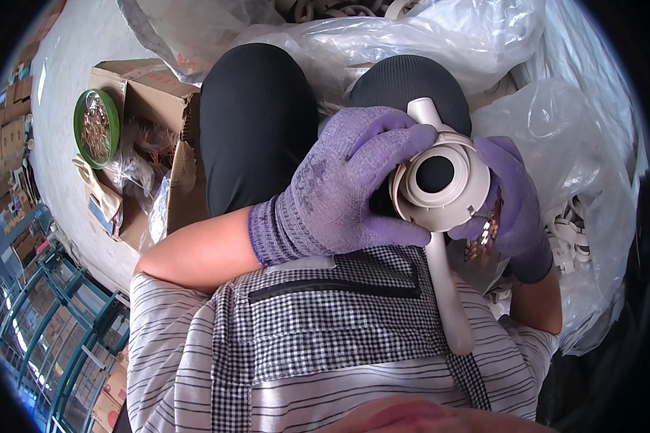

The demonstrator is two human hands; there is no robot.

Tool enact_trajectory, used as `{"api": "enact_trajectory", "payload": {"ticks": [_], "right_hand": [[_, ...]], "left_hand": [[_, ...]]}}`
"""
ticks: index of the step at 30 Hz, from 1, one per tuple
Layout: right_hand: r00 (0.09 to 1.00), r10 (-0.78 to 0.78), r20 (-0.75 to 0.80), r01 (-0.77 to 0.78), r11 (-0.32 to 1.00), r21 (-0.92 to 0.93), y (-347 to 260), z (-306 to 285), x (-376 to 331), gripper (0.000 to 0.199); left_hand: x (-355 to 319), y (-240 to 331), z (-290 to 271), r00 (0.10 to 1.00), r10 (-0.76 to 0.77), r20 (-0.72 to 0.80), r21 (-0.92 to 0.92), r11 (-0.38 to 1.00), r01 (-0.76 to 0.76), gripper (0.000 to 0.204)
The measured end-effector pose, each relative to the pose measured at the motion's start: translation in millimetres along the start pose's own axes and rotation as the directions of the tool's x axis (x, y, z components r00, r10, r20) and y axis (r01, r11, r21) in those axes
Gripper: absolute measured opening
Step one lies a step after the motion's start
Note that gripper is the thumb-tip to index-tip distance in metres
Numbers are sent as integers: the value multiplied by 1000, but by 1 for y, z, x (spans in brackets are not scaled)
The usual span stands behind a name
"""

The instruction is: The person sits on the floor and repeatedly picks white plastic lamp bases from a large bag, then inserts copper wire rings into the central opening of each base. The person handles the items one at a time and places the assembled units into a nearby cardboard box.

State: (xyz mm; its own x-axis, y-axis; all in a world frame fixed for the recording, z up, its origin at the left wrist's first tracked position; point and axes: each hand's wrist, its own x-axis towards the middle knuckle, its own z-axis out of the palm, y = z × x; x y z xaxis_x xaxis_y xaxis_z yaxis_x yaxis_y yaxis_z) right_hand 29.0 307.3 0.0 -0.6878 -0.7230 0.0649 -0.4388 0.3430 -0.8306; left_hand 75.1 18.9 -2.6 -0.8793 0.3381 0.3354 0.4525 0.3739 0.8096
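Observation:
A cream plastic round housing [453, 202] with stepped inner rings, a central hole, a short spout and a long handle is held up above my lap. My left hand [347, 180], in a purple knit glove, grips its left side, fingers on the upper rim and thumb near the lower edge. My gloved right hand [516, 202] is curled at the housing's right edge, touching it. Small copper-coloured metal pieces [482, 242] stick out below the curled right fingers. The right fingertips are partly hidden behind the housing.
On the left, a green round tray [113, 148] of copper-coloured pieces rests on an open cardboard box [188, 191] holding plastic bags. Beige gloves [97, 189] hang at its side. Clear plastic bags [556, 130] with cream parts [570, 231] lie right and ahead. Teal metal racks [72, 310] stand farther left.

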Motion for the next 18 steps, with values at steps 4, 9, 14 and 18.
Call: {"api": "enact_trajectory", "payload": {"ticks": [4,9,14,18], "right_hand": [[999,9,37,-10,999,36,-2,3,6,90],[986,87,142,-93,995,38,-4,-3,9,89],[995,98,-12,-94,977,192,-3,11,-1,91],[986,168,23,-169,977,127,-14,11,-4,95]], "left_hand": [[1,-4,1,997,70,18,77,994,-72,92],[2,-11,8,992,125,7,98,987,-125,91],[4,-9,9,996,85,31,64,994,-86,90],[-1,-2,14,999,46,10,-26,999,-45,94]]}}
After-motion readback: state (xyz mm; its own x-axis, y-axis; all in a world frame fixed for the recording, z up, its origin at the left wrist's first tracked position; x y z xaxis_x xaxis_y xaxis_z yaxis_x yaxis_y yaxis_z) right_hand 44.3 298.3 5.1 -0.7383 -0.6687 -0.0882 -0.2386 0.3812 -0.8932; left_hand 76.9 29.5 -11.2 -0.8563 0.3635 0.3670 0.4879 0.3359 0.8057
